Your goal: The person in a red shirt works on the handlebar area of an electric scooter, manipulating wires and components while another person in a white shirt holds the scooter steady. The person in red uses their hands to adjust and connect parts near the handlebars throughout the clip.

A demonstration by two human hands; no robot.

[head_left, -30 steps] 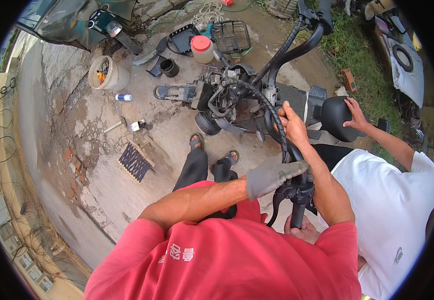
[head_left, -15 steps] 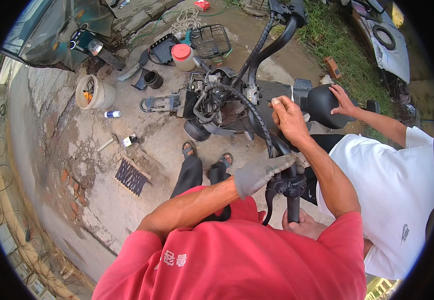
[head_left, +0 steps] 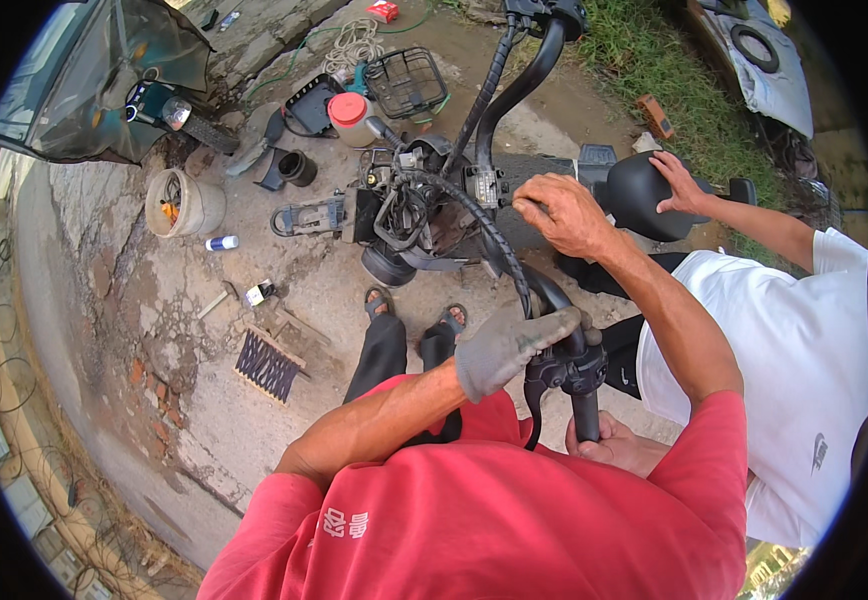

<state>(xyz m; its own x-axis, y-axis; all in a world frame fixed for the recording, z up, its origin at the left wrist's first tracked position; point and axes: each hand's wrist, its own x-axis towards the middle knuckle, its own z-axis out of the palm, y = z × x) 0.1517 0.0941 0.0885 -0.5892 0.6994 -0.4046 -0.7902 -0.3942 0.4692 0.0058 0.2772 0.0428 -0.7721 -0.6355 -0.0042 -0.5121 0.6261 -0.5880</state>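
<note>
My left hand, in a grey glove, is closed on the black curved handlebar beside its brake lever and switch housing. My bare right hand is raised over the scooter beside a silver clamp, fingers curled; whatever they may hold is too small to make out. The scooter's front is stripped, with exposed cables and parts. A co-worker in a white shirt rests one hand on the black seat and has the other on the handlebar's lower grip.
A bucket, red-lidded jar, wire basket, coiled rope and hammer lie on cracked concrete. A small stool is left of my feet. A covered vehicle stands upper left, grass at upper right.
My right hand has moved up and leftward from beside the handlebar to above the scooter body, its fingers curling more. My gloved left hand stays on the handlebar. The whole view has shifted slightly.
</note>
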